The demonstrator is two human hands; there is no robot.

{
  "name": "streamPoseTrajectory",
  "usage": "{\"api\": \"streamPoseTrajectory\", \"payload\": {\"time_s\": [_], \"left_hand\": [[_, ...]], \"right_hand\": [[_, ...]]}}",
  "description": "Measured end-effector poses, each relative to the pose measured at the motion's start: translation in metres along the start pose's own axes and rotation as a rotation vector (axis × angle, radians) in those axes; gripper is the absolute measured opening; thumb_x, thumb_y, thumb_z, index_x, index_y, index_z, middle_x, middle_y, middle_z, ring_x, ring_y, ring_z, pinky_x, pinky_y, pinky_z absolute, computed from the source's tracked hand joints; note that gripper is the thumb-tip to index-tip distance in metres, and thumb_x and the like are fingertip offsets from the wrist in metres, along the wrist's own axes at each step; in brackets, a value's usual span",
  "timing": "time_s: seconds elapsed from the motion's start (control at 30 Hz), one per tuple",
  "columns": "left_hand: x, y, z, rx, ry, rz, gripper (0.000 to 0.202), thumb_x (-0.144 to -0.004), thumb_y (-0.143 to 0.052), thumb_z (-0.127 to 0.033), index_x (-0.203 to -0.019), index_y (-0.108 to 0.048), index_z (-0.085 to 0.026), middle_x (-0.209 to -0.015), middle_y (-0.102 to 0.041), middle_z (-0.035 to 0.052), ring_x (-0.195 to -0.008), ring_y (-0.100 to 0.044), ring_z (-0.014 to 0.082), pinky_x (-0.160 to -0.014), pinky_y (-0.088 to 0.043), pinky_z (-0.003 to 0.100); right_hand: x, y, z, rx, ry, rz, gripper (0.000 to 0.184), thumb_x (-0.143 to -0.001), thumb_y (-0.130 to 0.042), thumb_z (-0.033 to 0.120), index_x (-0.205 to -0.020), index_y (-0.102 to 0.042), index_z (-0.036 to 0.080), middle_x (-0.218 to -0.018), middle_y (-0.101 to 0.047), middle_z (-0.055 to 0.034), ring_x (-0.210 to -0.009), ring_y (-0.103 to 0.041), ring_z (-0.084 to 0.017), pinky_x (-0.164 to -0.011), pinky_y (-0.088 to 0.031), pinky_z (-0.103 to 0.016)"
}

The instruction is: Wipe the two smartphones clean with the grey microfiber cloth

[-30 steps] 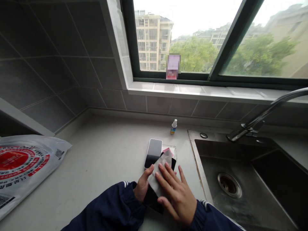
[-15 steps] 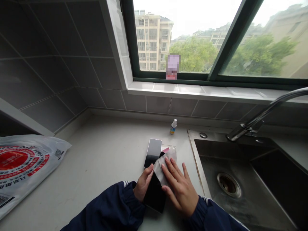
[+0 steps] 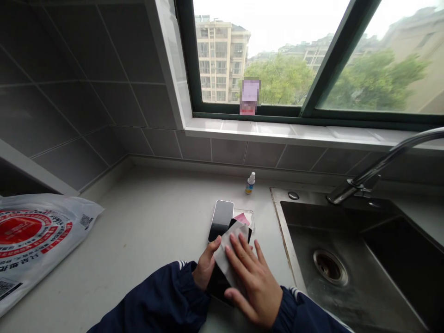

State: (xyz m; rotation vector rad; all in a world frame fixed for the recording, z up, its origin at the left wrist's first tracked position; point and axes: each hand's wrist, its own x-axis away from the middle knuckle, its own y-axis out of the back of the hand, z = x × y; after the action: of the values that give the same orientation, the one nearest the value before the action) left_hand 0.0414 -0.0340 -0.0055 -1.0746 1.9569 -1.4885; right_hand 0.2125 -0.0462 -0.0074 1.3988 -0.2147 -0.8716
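Note:
My right hand (image 3: 255, 281) lies flat with fingers stretched out, pressing a small grey cloth (image 3: 225, 252) onto a black phone (image 3: 219, 283) lying on the countertop (image 3: 145, 231). My left hand (image 3: 205, 267) grips the left edge of that black phone, thumb on top. Just beyond them a second phone (image 3: 222, 220) with a light rim lies face up. A clear case with a pink card (image 3: 244, 218) lies beside it on the right. A small spray bottle (image 3: 249, 183) stands upright further back.
A steel sink (image 3: 347, 259) with a drain and a curved tap (image 3: 378, 166) fills the right side. A white plastic bag with red print (image 3: 34, 236) lies at the left. Grey tiled walls and a window sill close the back.
My right hand slid the cloth up toward the phone's far end, then back toward me and a little left. My left hand has kept its grip in place.

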Motion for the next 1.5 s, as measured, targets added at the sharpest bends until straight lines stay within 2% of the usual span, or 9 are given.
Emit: {"api": "streamPoseTrajectory", "payload": {"time_s": [0.1,0.3,0.5,0.63,0.83,1.03,1.2,1.37,1.5], "left_hand": [[0.002,0.004,0.001,0.007,0.052,-0.107,0.052,-0.095,-0.043,-0.050,-0.108,-0.072,-0.009,-0.104,-0.074,0.0136,-0.124,-0.058,0.0268,-0.116,-0.027,0.037],[-0.002,0.000,0.001,-0.055,-0.041,0.124,0.051,-0.095,-0.042,-0.046,-0.133,-0.059,-0.016,-0.136,-0.060,0.0114,-0.142,-0.037,0.0274,-0.121,-0.016,0.041],[0.001,-0.004,0.002,-0.018,0.005,0.004,0.050,-0.095,-0.044,-0.047,-0.119,-0.068,-0.011,-0.122,-0.069,0.0133,-0.136,-0.046,0.0277,-0.119,-0.020,0.038],[-0.002,-0.005,0.001,-0.023,-0.047,0.088,0.051,-0.093,-0.049,-0.046,-0.131,-0.060,-0.014,-0.130,-0.064,0.0112,-0.138,-0.043,0.0269,-0.119,-0.022,0.038],[0.001,0.001,0.001,0.011,-0.030,-0.167,0.037,-0.091,-0.055,-0.042,-0.105,-0.074,-0.013,-0.102,-0.076,0.0077,-0.121,-0.060,0.0209,-0.114,-0.028,0.027],[-0.002,-0.002,0.001,-0.043,-0.024,0.056,0.053,-0.092,-0.049,-0.049,-0.131,-0.060,-0.015,-0.131,-0.064,0.0125,-0.138,-0.043,0.0291,-0.118,-0.024,0.041],[0.001,-0.003,0.000,-0.022,0.028,-0.035,0.051,-0.094,-0.045,-0.049,-0.114,-0.070,-0.009,-0.114,-0.072,0.0150,-0.131,-0.052,0.0282,-0.116,-0.027,0.037],[-0.002,-0.005,0.001,-0.011,-0.028,0.057,0.048,-0.092,-0.047,-0.048,-0.124,-0.065,-0.017,-0.123,-0.068,0.0104,-0.132,-0.051,0.0265,-0.114,-0.028,0.037],[0.000,0.002,0.001,0.021,0.032,-0.012,0.047,-0.090,-0.051,-0.050,-0.112,-0.071,-0.013,-0.107,-0.074,0.0105,-0.113,-0.065,0.0238,-0.108,-0.036,0.032]], "right_hand": [[-0.001,0.002,0.005,0.005,0.118,0.029,0.074,-0.097,-0.037,0.061,-0.155,-0.025,0.016,-0.160,-0.024,-0.0117,-0.148,-0.019,-0.035,-0.119,-0.004,-0.059],[-0.002,0.000,-0.005,0.043,-0.103,-0.055,0.062,-0.101,-0.039,0.038,-0.156,-0.020,0.016,-0.160,-0.021,-0.0144,-0.149,-0.019,-0.034,-0.118,-0.013,-0.059],[-0.001,0.001,-0.003,0.021,0.136,0.049,0.068,-0.100,-0.036,0.055,-0.155,-0.024,0.018,-0.160,-0.023,-0.0120,-0.149,-0.018,-0.035,-0.118,0.000,-0.061],[-0.002,0.000,-0.006,0.055,-0.111,-0.055,0.058,-0.103,-0.030,0.037,-0.156,-0.019,0.017,-0.160,-0.022,-0.0144,-0.149,-0.018,-0.033,-0.116,-0.011,-0.062],[-0.002,-0.001,0.008,0.006,0.143,0.012,0.074,-0.096,-0.037,0.062,-0.154,-0.028,0.015,-0.159,-0.027,-0.0144,-0.147,-0.021,-0.039,-0.116,-0.004,-0.065],[-0.002,-0.001,-0.004,0.067,-0.089,-0.068,0.059,-0.103,-0.032,0.038,-0.156,-0.021,0.015,-0.160,-0.023,-0.0149,-0.149,-0.017,-0.033,-0.118,-0.005,-0.060],[-0.001,0.000,0.003,0.045,0.104,0.033,0.068,-0.099,-0.037,0.054,-0.155,-0.025,0.017,-0.161,-0.022,-0.0115,-0.149,-0.016,-0.034,-0.119,0.004,-0.058],[-0.001,-0.002,-0.004,0.077,-0.077,-0.053,0.057,-0.102,-0.036,0.033,-0.155,-0.025,0.016,-0.160,-0.022,-0.0137,-0.149,-0.017,-0.031,-0.119,-0.004,-0.057],[0.000,0.000,0.004,0.036,0.042,0.000,0.065,-0.100,-0.038,0.048,-0.155,-0.026,0.015,-0.161,-0.021,-0.0133,-0.149,-0.015,-0.034,-0.119,0.000,-0.058]]}}
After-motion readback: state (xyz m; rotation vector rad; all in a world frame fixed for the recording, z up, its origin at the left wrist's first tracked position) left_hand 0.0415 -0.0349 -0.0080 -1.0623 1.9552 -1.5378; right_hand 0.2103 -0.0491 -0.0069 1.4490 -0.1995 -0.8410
